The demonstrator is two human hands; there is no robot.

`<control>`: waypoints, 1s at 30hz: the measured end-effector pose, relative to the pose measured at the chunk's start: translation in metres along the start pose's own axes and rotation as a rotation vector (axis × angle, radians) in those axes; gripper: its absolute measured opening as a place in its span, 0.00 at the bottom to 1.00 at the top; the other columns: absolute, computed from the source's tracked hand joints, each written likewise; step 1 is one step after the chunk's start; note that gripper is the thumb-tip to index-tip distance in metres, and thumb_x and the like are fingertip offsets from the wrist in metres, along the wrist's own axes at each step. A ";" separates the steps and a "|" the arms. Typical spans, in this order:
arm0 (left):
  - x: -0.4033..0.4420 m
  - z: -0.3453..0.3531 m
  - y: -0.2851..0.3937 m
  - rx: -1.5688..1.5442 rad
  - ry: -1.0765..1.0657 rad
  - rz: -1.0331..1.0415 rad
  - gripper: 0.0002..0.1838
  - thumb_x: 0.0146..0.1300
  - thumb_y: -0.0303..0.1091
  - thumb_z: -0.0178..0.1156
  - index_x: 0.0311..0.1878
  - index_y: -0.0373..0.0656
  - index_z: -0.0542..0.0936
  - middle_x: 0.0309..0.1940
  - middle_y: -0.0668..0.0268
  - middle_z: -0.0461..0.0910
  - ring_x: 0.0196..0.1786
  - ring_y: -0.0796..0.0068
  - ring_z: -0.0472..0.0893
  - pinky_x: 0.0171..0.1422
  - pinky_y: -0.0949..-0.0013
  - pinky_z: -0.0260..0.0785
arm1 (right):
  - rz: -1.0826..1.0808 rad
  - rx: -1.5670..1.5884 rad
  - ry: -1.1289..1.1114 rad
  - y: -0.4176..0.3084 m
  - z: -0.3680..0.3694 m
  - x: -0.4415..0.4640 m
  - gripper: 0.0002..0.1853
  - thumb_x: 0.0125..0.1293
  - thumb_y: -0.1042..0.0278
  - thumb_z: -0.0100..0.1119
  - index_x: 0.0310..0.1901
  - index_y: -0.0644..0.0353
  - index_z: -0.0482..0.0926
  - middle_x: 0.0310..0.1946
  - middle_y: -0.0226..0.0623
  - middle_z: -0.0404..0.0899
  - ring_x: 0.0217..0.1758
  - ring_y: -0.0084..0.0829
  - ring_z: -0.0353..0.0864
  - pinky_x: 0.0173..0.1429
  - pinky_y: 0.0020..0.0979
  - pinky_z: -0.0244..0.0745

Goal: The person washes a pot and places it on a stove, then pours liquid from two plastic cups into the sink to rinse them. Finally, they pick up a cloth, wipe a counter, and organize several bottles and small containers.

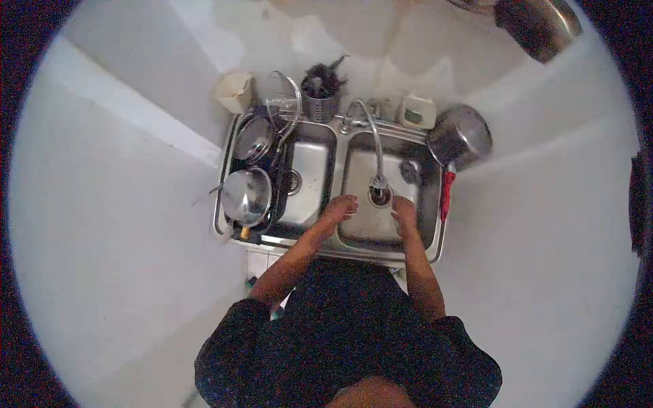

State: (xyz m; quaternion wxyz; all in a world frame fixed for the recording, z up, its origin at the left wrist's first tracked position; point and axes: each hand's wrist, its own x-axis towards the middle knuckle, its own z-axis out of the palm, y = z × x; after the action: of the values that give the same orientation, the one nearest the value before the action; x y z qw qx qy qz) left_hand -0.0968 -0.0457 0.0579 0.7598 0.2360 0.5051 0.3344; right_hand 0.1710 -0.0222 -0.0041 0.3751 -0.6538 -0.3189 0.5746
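Observation:
My left hand (340, 209) is over the divider side of the right sink basin (364, 228), its fingers apart and nothing in them. On the other side of the faucet head (379, 182), my right hand (404, 211) hangs over the same basin with its fingers loosely spread and empty. Between the two hands, the curved faucet (378, 139) reaches down above the drain. A dark round object (409, 171) lies near the back right of this basin.
Lids and a strainer (247, 197) fill a rack at the left. Behind the sink stand a utensil holder (322, 107), a beige container (235, 92) and a pale soap box (417, 111). A metal pot (460, 137) with a red handle (447, 195) sits at the right.

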 end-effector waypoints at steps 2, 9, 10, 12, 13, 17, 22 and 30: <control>0.033 0.013 -0.036 -0.004 -0.029 -0.007 0.28 0.65 0.58 0.59 0.63 0.53 0.73 0.49 0.69 0.78 0.52 0.71 0.76 0.57 0.59 0.66 | -0.069 -0.123 -0.022 0.001 0.023 -0.010 0.19 0.68 0.51 0.58 0.54 0.52 0.80 0.45 0.28 0.80 0.43 0.28 0.75 0.47 0.36 0.71; 0.090 0.070 -0.069 -0.289 -0.204 0.050 0.26 0.66 0.65 0.50 0.53 0.56 0.74 0.51 0.68 0.73 0.51 0.68 0.71 0.55 0.54 0.63 | 0.079 0.143 -0.187 -0.007 0.060 -0.042 0.19 0.72 0.51 0.55 0.56 0.53 0.77 0.43 0.29 0.81 0.47 0.27 0.76 0.51 0.39 0.71; 0.046 0.077 -0.027 -0.180 -0.086 -0.102 0.22 0.70 0.57 0.51 0.57 0.54 0.76 0.50 0.68 0.78 0.53 0.70 0.76 0.56 0.57 0.68 | 0.050 0.120 -0.224 -0.019 0.057 -0.050 0.19 0.72 0.51 0.55 0.56 0.53 0.77 0.43 0.29 0.81 0.47 0.28 0.76 0.51 0.39 0.72; 0.014 0.058 -0.010 0.001 -0.184 -0.137 0.22 0.70 0.57 0.53 0.57 0.54 0.76 0.50 0.69 0.78 0.51 0.70 0.76 0.54 0.57 0.69 | 0.021 0.024 -0.340 -0.040 0.032 -0.064 0.17 0.73 0.55 0.56 0.57 0.54 0.77 0.46 0.29 0.82 0.47 0.28 0.79 0.49 0.35 0.75; 0.028 0.034 -0.022 0.124 -0.227 -0.240 0.25 0.70 0.58 0.53 0.63 0.54 0.74 0.53 0.69 0.78 0.53 0.68 0.76 0.55 0.56 0.69 | -0.020 -0.045 -0.308 -0.048 0.019 -0.069 0.17 0.73 0.56 0.56 0.57 0.55 0.77 0.46 0.30 0.83 0.46 0.28 0.80 0.48 0.33 0.75; -0.039 -0.020 -0.010 0.386 -0.290 0.046 0.33 0.70 0.55 0.57 0.71 0.45 0.68 0.64 0.62 0.74 0.63 0.66 0.75 0.66 0.56 0.66 | -0.208 -0.115 -0.120 -0.079 -0.046 -0.112 0.17 0.72 0.61 0.57 0.58 0.59 0.76 0.47 0.34 0.83 0.44 0.29 0.83 0.47 0.29 0.76; -0.215 -0.013 0.072 0.340 0.020 0.130 0.31 0.69 0.51 0.59 0.69 0.44 0.70 0.57 0.61 0.79 0.60 0.70 0.77 0.63 0.63 0.66 | -0.272 -0.028 0.191 -0.122 -0.105 -0.220 0.18 0.72 0.61 0.58 0.57 0.63 0.76 0.48 0.40 0.83 0.47 0.31 0.84 0.50 0.31 0.77; -0.328 0.028 0.129 0.403 0.420 0.666 0.37 0.66 0.55 0.60 0.69 0.38 0.69 0.58 0.55 0.78 0.59 0.62 0.78 0.66 0.58 0.66 | -0.604 0.471 0.067 -0.217 -0.164 -0.320 0.29 0.67 0.54 0.64 0.63 0.63 0.72 0.54 0.44 0.80 0.56 0.37 0.80 0.60 0.40 0.73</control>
State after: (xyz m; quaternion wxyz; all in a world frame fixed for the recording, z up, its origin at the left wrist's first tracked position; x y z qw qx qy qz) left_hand -0.1932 -0.2050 0.3579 0.4303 0.4563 0.6001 0.4965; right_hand 0.2932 -0.2023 0.3549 0.6774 -0.4448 -0.3441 0.4742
